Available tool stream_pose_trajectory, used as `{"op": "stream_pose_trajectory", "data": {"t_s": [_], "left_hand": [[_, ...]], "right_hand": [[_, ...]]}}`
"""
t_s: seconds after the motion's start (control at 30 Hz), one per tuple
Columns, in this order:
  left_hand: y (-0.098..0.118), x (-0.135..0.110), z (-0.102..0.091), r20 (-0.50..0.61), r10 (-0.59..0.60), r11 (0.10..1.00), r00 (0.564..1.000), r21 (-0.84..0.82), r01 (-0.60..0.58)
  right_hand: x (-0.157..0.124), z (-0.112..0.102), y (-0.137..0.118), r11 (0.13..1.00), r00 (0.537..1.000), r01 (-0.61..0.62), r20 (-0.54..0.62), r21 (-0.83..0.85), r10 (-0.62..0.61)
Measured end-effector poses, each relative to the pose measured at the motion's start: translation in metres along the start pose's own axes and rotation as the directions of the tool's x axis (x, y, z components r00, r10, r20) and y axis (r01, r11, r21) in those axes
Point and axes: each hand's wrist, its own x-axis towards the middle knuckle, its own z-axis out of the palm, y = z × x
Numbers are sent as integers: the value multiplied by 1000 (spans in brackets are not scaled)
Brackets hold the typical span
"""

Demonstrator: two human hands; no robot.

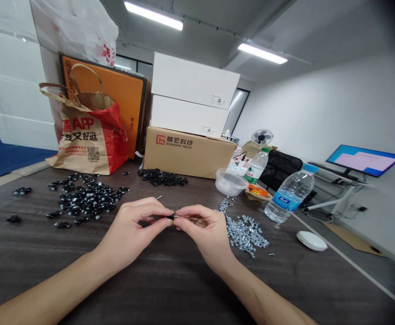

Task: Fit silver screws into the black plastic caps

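Observation:
My left hand [128, 232] pinches a small black part [171, 217] between thumb and forefinger above the middle of the table. Facing it, my right hand [207, 232] is closed on a small silver screw [176, 216], its tip meeting the black part. The fingers hide most of both pieces. Beside my right hand lies a pile of silver screws [246, 232]. To the left is a heap of black parts with silver spots [89, 195], and a pile of plain black parts [162, 177] lies beyond my hands. A thin metal piece [159, 197] shows behind my left fingers.
Cardboard box [187, 155] with white boxes [190, 81] on top stands at the back. A paper bag [85, 135] is at the back left. A plastic tub [231, 183], a green-labelled bottle [256, 167], a blue-capped bottle [290, 194] and a white puck [311, 240] stand right.

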Motion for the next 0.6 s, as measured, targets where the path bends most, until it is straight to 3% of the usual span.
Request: {"op": "stream_pose_trajectory", "data": {"t_s": [0.6], "left_hand": [[1, 0, 0, -18, 26, 1000, 1000, 5, -25]], "right_hand": [[1, -1, 4, 999, 998, 41, 45, -18, -40]]}}
